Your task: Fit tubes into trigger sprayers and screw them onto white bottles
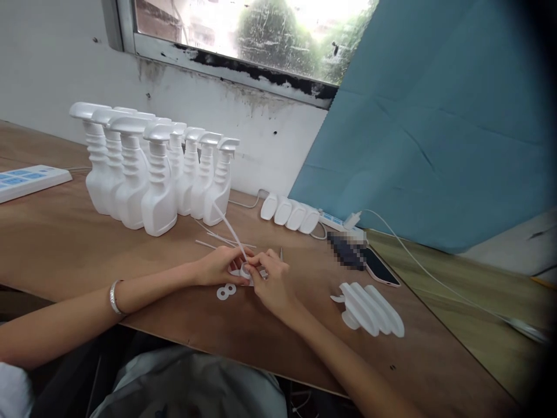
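My left hand (217, 266) is closed around a small white plastic piece (245, 270) with a round collar, probably a sprayer part; my fingers hide much of it. My right hand (275, 285) pinches at the same spot, where the lower end of a thin white tube (231, 229) meets the collar. The tube slants up and to the left from my fingertips. Two flat white ring washers (222, 293) lie on the table just below my left hand. More thin tubes (220, 237) lie beyond it, near the spray bottles.
Several white spray bottles (159, 197) stand at the back left. Several white rounded pieces (296, 216) line up by the wall. Curved white shells (369, 307) lie at right, near a phone (380, 267) and a power strip (348, 226). Another power strip (32, 181) is far left.
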A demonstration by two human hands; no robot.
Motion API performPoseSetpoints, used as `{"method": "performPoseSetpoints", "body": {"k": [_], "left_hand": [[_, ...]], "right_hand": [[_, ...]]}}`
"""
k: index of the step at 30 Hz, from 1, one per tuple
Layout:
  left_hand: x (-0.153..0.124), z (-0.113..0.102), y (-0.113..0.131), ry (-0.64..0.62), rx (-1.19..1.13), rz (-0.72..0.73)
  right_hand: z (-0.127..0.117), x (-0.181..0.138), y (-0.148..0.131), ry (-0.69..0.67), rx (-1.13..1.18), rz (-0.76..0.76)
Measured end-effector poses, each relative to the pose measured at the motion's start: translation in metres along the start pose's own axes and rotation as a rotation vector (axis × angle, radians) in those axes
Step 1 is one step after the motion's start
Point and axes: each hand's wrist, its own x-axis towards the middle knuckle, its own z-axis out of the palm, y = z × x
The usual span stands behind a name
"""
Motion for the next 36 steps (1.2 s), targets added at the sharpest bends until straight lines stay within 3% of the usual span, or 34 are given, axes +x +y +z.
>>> {"method": "performPoseSetpoints", "body": {"k": [7, 11, 13, 17, 20, 24, 28, 30, 33, 36], "left_hand": [[-0.002, 0.0, 0.004, -0.01, 0.052, 0.008], [0.0, -0.001, 0.003, 0.144, -0.104, -0.078], [0.003, -0.001, 0.003, 0.258, -0.268, -0.128], [0.015, -0.001, 0.003, 0.353, -0.423, -0.164], [0.028, -0.002, 0.003, 0.299, -0.286, -0.061], [0.053, -0.012, -0.008, 0.106, -0.023, 0.139], [0.084, -0.021, -0.028, -0.075, 0.097, 0.096], [0.103, -0.021, -0.036, 0.009, 0.244, 0.046], [0.135, -0.017, -0.041, 0.287, 0.54, -0.087], [0.166, -0.012, -0.042, 0.382, 0.671, -0.225]], "right_hand": [[-0.009, -0.006, 0.007, -0.069, 0.219, 0.144], [-0.004, -0.007, 0.022, 0.173, 0.371, 0.346], [0.002, -0.005, 0.03, 0.244, 0.581, 0.489], [0.008, -0.002, 0.036, 0.02, 1.126, 0.654], [0.006, -0.001, 0.039, 0.015, 1.3, 0.707], [0.0, 0.004, 0.05, 0.256, 1.347, 0.805], [-0.007, 0.01, 0.062, 0.406, 1.34, 0.83], [-0.009, 0.011, 0.066, 0.437, 1.344, 0.825], [-0.011, 0.012, 0.067, 0.459, 1.353, 0.819], [-0.011, 0.012, 0.067, 0.463, 1.373, 0.819]]}}
